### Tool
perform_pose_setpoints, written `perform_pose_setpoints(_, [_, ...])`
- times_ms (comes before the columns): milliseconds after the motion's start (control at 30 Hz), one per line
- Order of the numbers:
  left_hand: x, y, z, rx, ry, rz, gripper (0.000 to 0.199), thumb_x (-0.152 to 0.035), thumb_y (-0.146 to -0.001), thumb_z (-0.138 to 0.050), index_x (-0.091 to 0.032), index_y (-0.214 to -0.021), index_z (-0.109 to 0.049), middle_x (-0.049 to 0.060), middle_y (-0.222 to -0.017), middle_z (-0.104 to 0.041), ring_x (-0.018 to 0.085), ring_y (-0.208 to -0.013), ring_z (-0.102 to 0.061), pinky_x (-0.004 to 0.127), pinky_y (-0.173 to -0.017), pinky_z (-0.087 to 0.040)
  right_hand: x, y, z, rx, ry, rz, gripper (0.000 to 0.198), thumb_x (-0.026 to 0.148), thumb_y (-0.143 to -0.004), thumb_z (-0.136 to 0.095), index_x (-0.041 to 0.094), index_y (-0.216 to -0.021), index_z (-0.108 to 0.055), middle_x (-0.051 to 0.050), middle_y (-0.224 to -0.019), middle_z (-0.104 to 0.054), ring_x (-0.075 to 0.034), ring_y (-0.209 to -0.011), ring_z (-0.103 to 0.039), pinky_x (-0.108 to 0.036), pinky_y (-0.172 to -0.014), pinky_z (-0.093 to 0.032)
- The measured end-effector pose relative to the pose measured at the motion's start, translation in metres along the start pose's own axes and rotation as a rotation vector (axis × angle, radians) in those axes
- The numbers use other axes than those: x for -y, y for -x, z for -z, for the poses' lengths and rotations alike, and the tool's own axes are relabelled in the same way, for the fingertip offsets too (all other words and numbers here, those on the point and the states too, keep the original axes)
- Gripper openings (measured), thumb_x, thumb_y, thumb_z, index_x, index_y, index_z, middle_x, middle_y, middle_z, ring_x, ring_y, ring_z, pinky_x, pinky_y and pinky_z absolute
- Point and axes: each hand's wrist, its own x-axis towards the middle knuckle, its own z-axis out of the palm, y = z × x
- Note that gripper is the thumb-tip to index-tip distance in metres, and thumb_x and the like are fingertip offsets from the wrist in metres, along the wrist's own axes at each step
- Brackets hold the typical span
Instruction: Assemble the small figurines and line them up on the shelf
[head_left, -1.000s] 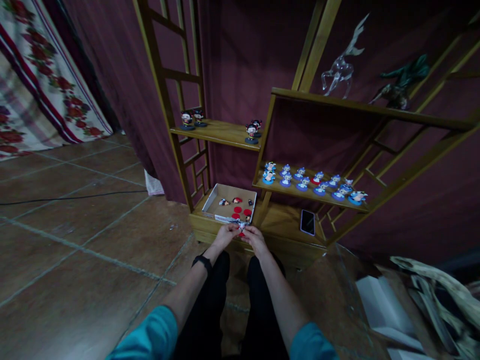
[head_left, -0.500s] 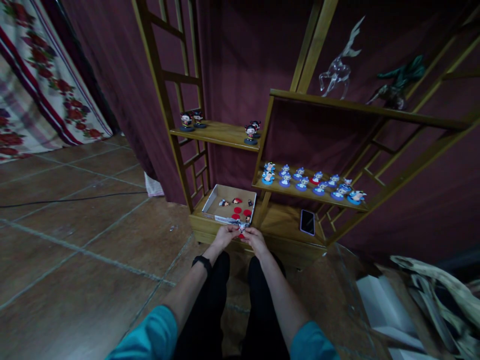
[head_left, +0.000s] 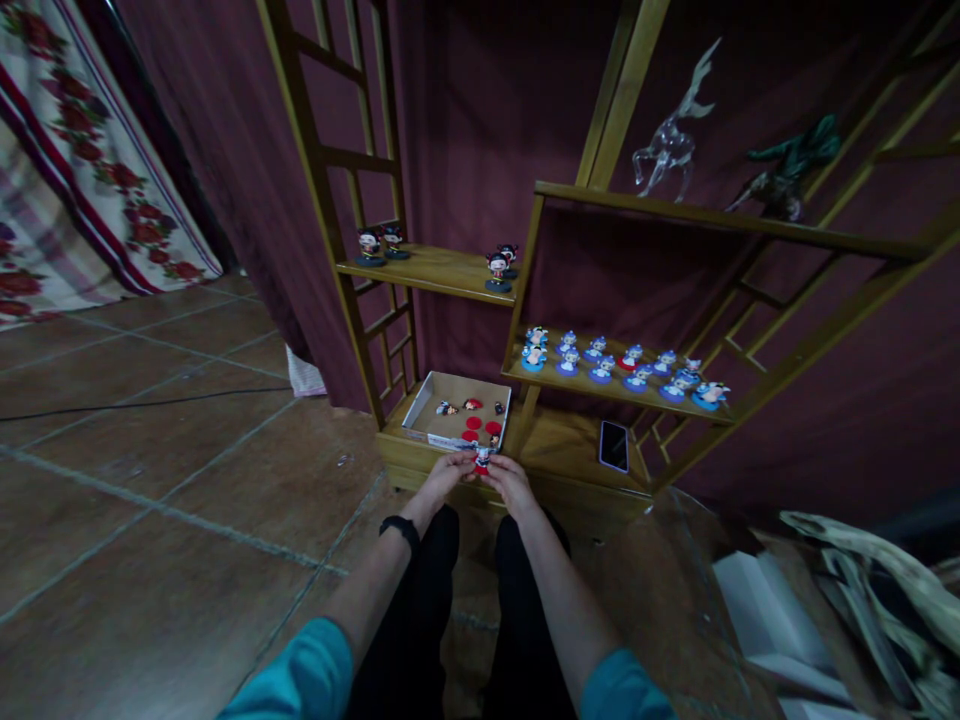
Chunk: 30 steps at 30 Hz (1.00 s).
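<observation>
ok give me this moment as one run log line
left hand: grip on figurine | right hand: grip on same figurine | figurine: red base, by near side of open box | phone: flat on bottom shelf

And here's a dim room, brown floor (head_left: pixel 187 560) tiles with pale joints, a wooden shelf (head_left: pixel 427 266) unit before a maroon curtain (head_left: pixel 480 130), and flowered cloth (head_left: pixel 97 170) at far left!

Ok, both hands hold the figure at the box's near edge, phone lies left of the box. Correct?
Phone's side is wrong: head view shows the phone right of the box. Left hand and right hand do hold the figure at its near edge.
</observation>
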Motion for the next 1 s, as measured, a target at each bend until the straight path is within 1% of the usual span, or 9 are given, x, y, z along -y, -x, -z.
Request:
perform_pose_setpoints(233, [-0.001, 0.001, 0.000, -0.065, 0.009, 0.025, 0.026, -0.014, -0.053, -0.072, -0.010, -0.079, -0.067, 0.007, -0.071, -0.067, 0.011, -0.059, -0.058, 0.022, -0.058, -0.045, -0.001, 0.000, 0.002, 0.015, 0.006, -0.018, 0.029, 0.022, -0.050, -0.072, 0.017, -0.078, -0.063, -0.004, -0.082, -0.068, -0.018, -0.077, -0.063, -0.034, -0.076, -0.048])
perform_pose_setpoints(367, [-0.004, 0.003, -0.002, -0.067, -0.003, 0.034, 0.027, -0.013, -0.052, -0.073, -0.010, -0.078, -0.067, 0.007, -0.071, -0.067, 0.010, -0.059, -0.059, 0.021, -0.058, -0.045, -0.001, 0.000, 0.003, 0.021, 0.027, -0.031, 0.029, 0.021, -0.050, -0.072, 0.017, -0.077, -0.062, -0.004, -0.081, -0.068, -0.018, -0.078, -0.063, -0.035, -0.077, -0.047])
perform_pose_setpoints(467, [-0.005, 0.003, -0.003, -0.066, -0.008, 0.028, 0.027, -0.013, -0.052, -0.073, -0.010, -0.078, -0.067, 0.006, -0.070, -0.067, 0.010, -0.055, -0.057, 0.021, -0.055, -0.044, 0.001, 0.001, 0.002, 0.013, 0.034, -0.032, 0.028, 0.020, -0.050, -0.072, 0.017, -0.077, -0.062, -0.004, -0.081, -0.068, -0.018, -0.078, -0.063, -0.036, -0.077, -0.047])
perform_pose_setpoints(600, [-0.004, 0.003, -0.003, -0.070, -0.002, 0.006, 0.027, -0.013, -0.052, -0.072, -0.010, -0.078, -0.066, 0.007, -0.070, -0.066, 0.008, -0.051, -0.055, 0.020, -0.050, -0.042, 0.004, 0.005, -0.001, 0.013, 0.012, -0.026, 0.026, 0.025, -0.054, -0.070, 0.017, -0.077, -0.062, -0.004, -0.079, -0.068, -0.019, -0.078, -0.063, -0.036, -0.078, -0.047])
perform_pose_setpoints(767, [-0.006, 0.005, -0.006, -0.023, 0.032, -0.005, 0.030, -0.013, -0.053, -0.072, -0.011, -0.082, -0.065, 0.006, -0.071, -0.066, 0.010, -0.057, -0.058, 0.020, -0.055, -0.044, 0.006, 0.010, -0.003, 0.029, 0.001, 0.012, 0.027, 0.028, -0.056, -0.070, 0.018, -0.079, -0.062, -0.004, -0.082, -0.068, -0.018, -0.078, -0.063, -0.036, -0.079, -0.047])
perform_pose_setpoints(1000, [-0.006, 0.007, -0.004, -0.015, 0.054, 0.008, 0.033, -0.013, -0.052, -0.074, -0.009, -0.083, -0.064, 0.008, -0.076, -0.067, 0.011, -0.062, -0.060, 0.023, -0.062, -0.045, 0.003, 0.006, 0.001, 0.043, 0.020, 0.021, 0.030, 0.027, -0.054, -0.072, 0.018, -0.081, -0.061, -0.003, -0.087, -0.067, -0.017, -0.081, -0.062, -0.037, -0.081, -0.045])
